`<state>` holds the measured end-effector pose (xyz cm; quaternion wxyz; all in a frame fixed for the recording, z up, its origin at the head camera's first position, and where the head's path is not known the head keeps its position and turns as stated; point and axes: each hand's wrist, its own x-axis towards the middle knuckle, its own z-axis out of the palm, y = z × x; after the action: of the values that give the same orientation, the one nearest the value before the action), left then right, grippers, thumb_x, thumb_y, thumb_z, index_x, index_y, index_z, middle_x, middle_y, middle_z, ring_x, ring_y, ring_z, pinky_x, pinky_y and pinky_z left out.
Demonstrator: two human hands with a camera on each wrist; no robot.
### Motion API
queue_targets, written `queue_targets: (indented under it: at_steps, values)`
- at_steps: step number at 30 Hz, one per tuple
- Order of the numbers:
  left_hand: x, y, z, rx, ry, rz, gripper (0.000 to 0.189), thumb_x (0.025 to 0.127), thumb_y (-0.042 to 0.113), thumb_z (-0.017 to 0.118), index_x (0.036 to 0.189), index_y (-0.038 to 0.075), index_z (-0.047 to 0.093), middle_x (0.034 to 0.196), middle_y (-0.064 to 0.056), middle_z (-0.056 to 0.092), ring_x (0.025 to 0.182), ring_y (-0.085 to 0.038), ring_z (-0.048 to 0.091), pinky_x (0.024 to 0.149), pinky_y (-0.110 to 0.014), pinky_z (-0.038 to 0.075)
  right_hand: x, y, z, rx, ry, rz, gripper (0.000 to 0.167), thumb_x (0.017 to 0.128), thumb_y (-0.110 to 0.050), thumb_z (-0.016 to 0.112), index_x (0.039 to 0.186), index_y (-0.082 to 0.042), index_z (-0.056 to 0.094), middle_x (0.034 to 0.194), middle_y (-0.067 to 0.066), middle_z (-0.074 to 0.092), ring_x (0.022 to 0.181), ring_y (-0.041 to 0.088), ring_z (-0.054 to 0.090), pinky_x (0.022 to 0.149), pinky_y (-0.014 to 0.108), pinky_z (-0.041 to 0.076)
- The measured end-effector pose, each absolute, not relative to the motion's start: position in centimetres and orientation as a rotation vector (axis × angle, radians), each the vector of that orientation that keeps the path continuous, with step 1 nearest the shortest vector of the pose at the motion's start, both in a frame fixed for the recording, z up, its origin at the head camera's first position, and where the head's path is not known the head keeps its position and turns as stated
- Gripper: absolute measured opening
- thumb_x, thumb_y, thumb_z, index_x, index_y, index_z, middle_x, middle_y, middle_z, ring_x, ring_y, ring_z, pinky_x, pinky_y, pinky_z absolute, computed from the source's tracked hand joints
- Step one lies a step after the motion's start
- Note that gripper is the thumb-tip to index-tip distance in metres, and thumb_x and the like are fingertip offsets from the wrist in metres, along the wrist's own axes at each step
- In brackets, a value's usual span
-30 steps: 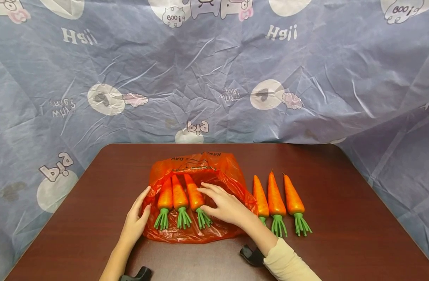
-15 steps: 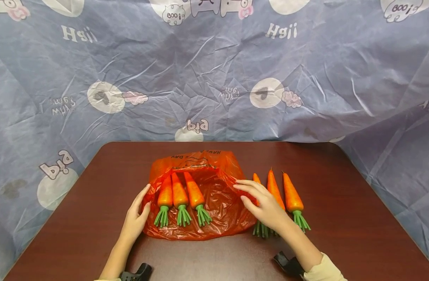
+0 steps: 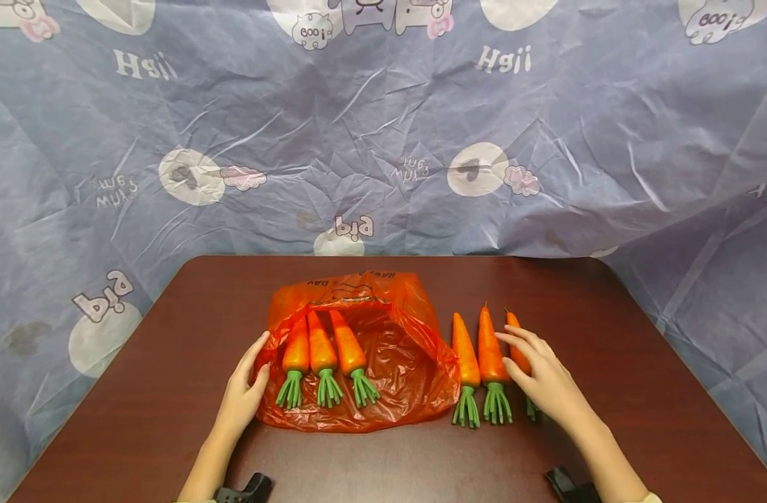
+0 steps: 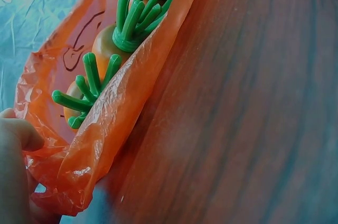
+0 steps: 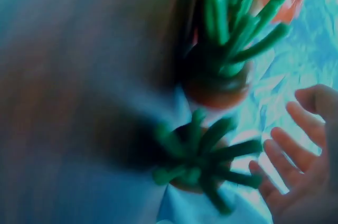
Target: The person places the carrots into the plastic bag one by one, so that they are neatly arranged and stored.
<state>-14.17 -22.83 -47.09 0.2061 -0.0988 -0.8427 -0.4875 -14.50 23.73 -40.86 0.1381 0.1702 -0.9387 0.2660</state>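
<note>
Orange-red plastic bag (image 3: 396, 377), 1, thin film, laid on the table with its mouth facing the person; dark lettering and line drawing on the far panel, seen upside down.

Bagged carrots, 3, lying side by side in the left half of the bag, tips away, green tops toward the person: left carrot (image 3: 295, 353), middle carrot (image 3: 322, 353), right carrot (image 3: 349, 348).

Loose carrots, 3, in a row on the table right of the bag, aligned the same way: near carrot (image 3: 464, 356), just beside the bag's edge; centre carrot (image 3: 493, 353); far carrot (image 3: 513, 323), partly hidden.

Left hand (image 3: 242, 388), 1, at the bag's left edge; rim film held between thumb and fingers.

Right hand (image 3: 543, 374), 1, above the far carrot; fingers spread apart, thumb away from them, nothing gripped. Contact with the carrot: cannot tell.

Wrist devices, black, 2: left unit (image 3: 248, 487), right unit (image 3: 568, 484).

Table (image 3: 371, 468), 1, dark reddish-brown, wood-grained.

Backdrop sheet (image 3: 358, 105), 1, creased, grey-blue, with cartoon prints.
</note>
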Motion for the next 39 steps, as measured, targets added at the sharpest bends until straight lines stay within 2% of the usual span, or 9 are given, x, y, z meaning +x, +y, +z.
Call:
queue_targets:
  at_steps: [5, 8, 14, 19, 25, 29, 39]
  values:
    - [-14.2, -22.9, -47.2, -0.285, -2.343, -1.357, 0.052, 0.090, 0.000, 0.049, 0.138, 0.016, 0.039, 0.140, -0.015, 0.040, 0.123, 0.019, 0.025, 0.097, 0.002, 0.018, -14.4, 25.1, -41.8, 0.455, -2.839, 0.752, 0.047, 0.086, -0.031, 0.060, 0.129, -0.014, 0.049, 0.139, 0.015, 0.035, 0.123, 0.040, 0.032, 0.082, 0.067, 0.036]
    - [-14.1, -22.9, -47.1, -0.282, -2.348, -1.342, 0.052, 0.089, -0.002, 0.049, 0.138, 0.013, 0.039, 0.140, -0.016, 0.040, 0.122, 0.020, 0.025, 0.096, 0.003, 0.018, -14.4, 25.5, -42.1, 0.443, -2.888, 0.789, 0.050, 0.085, -0.034, 0.060, 0.129, -0.014, 0.048, 0.141, 0.017, 0.031, 0.124, 0.043, 0.029, 0.080, 0.068, 0.037]
    - [-13.3, -22.1, -45.6, -0.280, -2.337, -1.358, 0.050, 0.087, -0.008, 0.048, 0.135, 0.002, 0.040, 0.137, -0.023, 0.040, 0.119, 0.022, 0.024, 0.095, 0.004, 0.018, -14.4, 26.1, -42.3, 0.417, -2.904, 0.810, 0.049, 0.084, -0.030, 0.062, 0.127, -0.008, 0.050, 0.140, 0.020, 0.032, 0.124, 0.045, 0.028, 0.084, 0.067, 0.035]
    - [-12.5, -21.5, -44.3, -0.279, -2.342, -1.346, 0.049, 0.086, -0.010, 0.048, 0.134, -0.002, 0.041, 0.136, -0.025, 0.041, 0.118, 0.024, 0.025, 0.094, 0.005, 0.018, -14.2, 26.8, -42.3, 0.408, -2.904, 0.799, 0.047, 0.080, -0.020, 0.065, 0.122, -0.004, 0.052, 0.137, 0.022, 0.034, 0.122, 0.046, 0.031, 0.086, 0.067, 0.034]
    - [-12.4, -21.3, -44.0, -0.271, -2.353, -1.341, 0.048, 0.087, -0.009, 0.048, 0.134, -0.001, 0.041, 0.136, -0.025, 0.041, 0.118, 0.024, 0.024, 0.093, 0.005, 0.018, -14.3, 27.6, -42.5, 0.420, -2.898, 0.810, 0.047, 0.077, -0.007, 0.065, 0.121, 0.000, 0.053, 0.137, 0.024, 0.034, 0.121, 0.046, 0.034, 0.089, 0.063, 0.035]
    - [-12.7, -21.6, -44.6, -0.279, -2.347, -1.346, 0.048, 0.087, -0.009, 0.048, 0.134, -0.001, 0.041, 0.136, -0.025, 0.040, 0.118, 0.024, 0.024, 0.093, 0.004, 0.018, -14.4, 27.7, -42.5, 0.406, -2.892, 0.812, 0.044, 0.078, -0.006, 0.063, 0.120, 0.001, 0.054, 0.136, 0.024, 0.036, 0.121, 0.045, 0.036, 0.091, 0.061, 0.035]
    - [-14.0, -22.7, -46.8, -0.246, -2.360, -1.359, 0.051, 0.090, 0.001, 0.050, 0.138, 0.015, 0.040, 0.141, -0.013, 0.040, 0.120, 0.021, 0.025, 0.095, 0.003, 0.019, -14.0, 27.1, -41.6, 0.402, -2.809, 0.794, 0.042, 0.077, -0.008, 0.066, 0.118, -0.001, 0.058, 0.133, 0.020, 0.043, 0.119, 0.044, 0.041, 0.090, 0.058, 0.036]
